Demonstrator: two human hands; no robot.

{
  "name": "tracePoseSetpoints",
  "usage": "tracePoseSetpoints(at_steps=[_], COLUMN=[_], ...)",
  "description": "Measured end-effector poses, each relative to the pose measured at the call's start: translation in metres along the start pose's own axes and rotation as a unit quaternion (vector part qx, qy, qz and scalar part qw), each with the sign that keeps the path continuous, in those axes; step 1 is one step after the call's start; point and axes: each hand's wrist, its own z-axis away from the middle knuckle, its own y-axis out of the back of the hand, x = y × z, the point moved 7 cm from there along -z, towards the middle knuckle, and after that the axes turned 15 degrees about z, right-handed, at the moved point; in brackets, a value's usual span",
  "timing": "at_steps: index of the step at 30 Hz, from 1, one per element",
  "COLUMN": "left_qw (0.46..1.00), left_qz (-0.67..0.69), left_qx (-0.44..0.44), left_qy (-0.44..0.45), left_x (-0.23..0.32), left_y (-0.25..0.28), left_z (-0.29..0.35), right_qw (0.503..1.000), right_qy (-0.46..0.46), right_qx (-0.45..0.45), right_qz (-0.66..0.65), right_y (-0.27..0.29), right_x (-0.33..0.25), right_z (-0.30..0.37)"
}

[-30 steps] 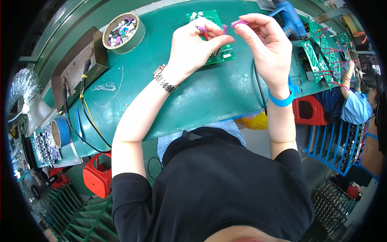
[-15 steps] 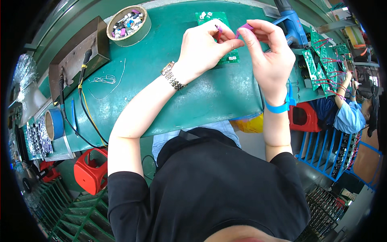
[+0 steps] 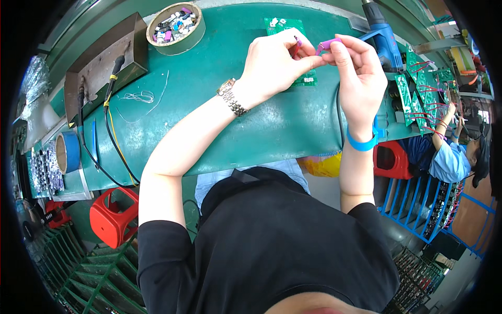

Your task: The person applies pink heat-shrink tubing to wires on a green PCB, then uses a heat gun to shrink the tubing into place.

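My left hand [image 3: 277,62] and my right hand [image 3: 361,76] meet over the far middle of the bench, fingers pinched. A short purple piece like a strip or sleeve [image 3: 328,45] is pinched by my right hand, its near end at my left fingertips. Dark red wire [image 3: 296,51] with a dark end and a bit of purple shows between my left thumb and fingers; its far end is hidden. Beneath my left hand lies a green circuit board [image 3: 308,78] with white connectors, mostly covered by the hand.
Small parts fill a round tub [image 3: 200,32] at the far left. Beside it stand a metal tray [image 3: 137,67] with soldering irons [image 3: 113,78] and a tape roll [image 3: 71,152]. A blue heat gun [image 3: 388,46] and wired circuit boards [image 3: 405,91] lie right, near a co-worker [image 3: 451,159].
The view has shifted slightly. My hands have drawn closer together, and the purple piece now lies flatter, its end against my left fingertips.
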Motion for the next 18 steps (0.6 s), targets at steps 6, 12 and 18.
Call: tracePoseSetpoints(at_steps=[6,12,18], left_qw=[1.0,0.998,0.999], left_qz=[0.016,0.021,-0.001], left_qx=[0.011,0.022,0.015], left_qy=[-0.007,-0.047,-0.041], left_x=[-0.005,-0.003,0.002], left_y=[0.003,0.003,0.002], left_z=[0.001,0.0,0.0], right_qw=[0.937,0.959,0.998], right_qy=[0.188,0.155,0.03], right_qx=[0.103,0.057,0.017], right_qz=[0.277,0.231,0.057], right_y=[0.0,-0.001,0.002], right_x=[-0.039,-0.034,-0.008], right_z=[0.012,0.002,-0.002])
